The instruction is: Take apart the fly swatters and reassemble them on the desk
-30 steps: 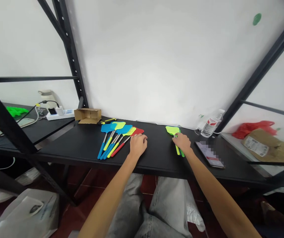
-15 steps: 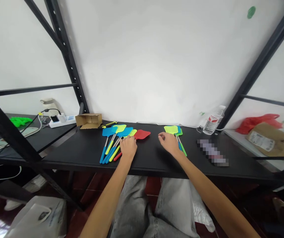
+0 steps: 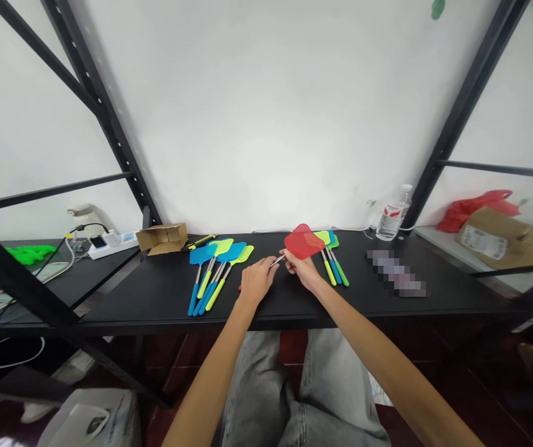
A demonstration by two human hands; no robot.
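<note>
A red fly swatter (image 3: 304,241) is held between both hands above the black table. My left hand (image 3: 257,277) is closed around its handle side, with a bit of the red grip showing behind the palm. My right hand (image 3: 298,266) pinches the metal rod just below the perforated red head. To the left lies a fanned group of blue and yellow-green fly swatters (image 3: 231,251), handles toward me. Beyond my right hand rests a smaller group of yellow, blue and green fly swatters (image 3: 335,261), partly covered by the red head.
An open cardboard box (image 3: 161,239) and a yellow-black item (image 3: 201,241) stand at the back left of the table (image 3: 145,288). A water bottle (image 3: 393,213) and a pixelated object (image 3: 396,273) are on the right. Black shelf posts (image 3: 108,118) frame both sides.
The red fly swatter has been lifted from the left group and moved right. My right hand has come to grip its rod near the head. The view has shifted slightly.
</note>
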